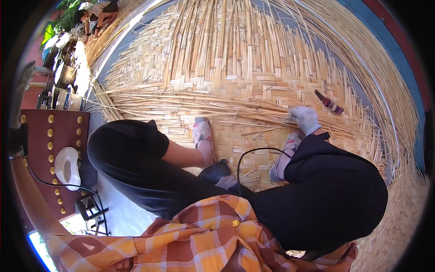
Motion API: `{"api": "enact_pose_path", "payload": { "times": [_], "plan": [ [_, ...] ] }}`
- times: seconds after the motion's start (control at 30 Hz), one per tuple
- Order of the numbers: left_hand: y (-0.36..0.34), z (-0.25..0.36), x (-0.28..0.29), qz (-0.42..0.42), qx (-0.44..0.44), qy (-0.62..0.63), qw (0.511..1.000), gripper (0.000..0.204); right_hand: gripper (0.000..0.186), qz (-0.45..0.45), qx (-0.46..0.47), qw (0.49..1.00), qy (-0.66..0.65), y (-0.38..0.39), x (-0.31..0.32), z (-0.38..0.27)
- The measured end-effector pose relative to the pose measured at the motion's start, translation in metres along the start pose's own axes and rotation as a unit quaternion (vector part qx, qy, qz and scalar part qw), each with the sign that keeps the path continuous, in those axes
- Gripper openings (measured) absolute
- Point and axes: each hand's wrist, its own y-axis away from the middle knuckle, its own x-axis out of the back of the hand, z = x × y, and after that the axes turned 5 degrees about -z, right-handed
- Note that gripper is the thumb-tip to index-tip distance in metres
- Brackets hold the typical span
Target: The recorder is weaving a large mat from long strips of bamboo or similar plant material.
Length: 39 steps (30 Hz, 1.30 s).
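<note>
My right hand [304,119], in a whitish glove, is low over the woven mat beside my right shoe. Its fingers are curled round the right-hand ends of a loose bundle of straw-coloured reeds [204,103], which runs left across the mat. To the right of that hand lies a short knife [330,102] with a dark blade and a cloth-wrapped, reddish handle. My left hand [26,77], also gloved, is raised far out at the left rim, with fingers stretched out and nothing visible in them. A dark band with a cable sits at that wrist.
The woven reed mat [263,90] spreads under my feet. Long loose reeds [358,59] lie along the right and top. At left are a dark red studded door [54,131], a white hat-like object [68,167] and a small black stool [93,211]. A person [97,18] crouches at the upper left.
</note>
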Motion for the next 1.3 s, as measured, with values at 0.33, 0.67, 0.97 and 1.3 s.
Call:
{"api": "enact_pose_path", "payload": {
  "times": [0.33,0.67,0.97,1.3],
  "plan": [
    [0.063,-0.13,-0.412,-0.361,-0.046,-0.126,0.923,0.013,0.016,-0.152,0.017,0.988,0.026,0.009,0.02,-0.023],
    [0.04,-0.145,-0.573,-0.392,-0.167,-0.407,0.808,0.013,0.013,-0.095,0.009,0.988,0.122,-0.035,-0.02,-0.024],
    [0.049,-0.154,-0.578,-0.338,-0.208,-0.304,0.866,0.011,0.006,-0.002,-0.008,0.99,0.142,-0.033,-0.026,-0.032],
    [0.067,-0.136,-0.585,-0.28,-0.192,-0.294,0.893,0.011,0.016,-0.005,-0.025,0.996,0.085,-0.026,-0.021,-0.035]
  ]
}}
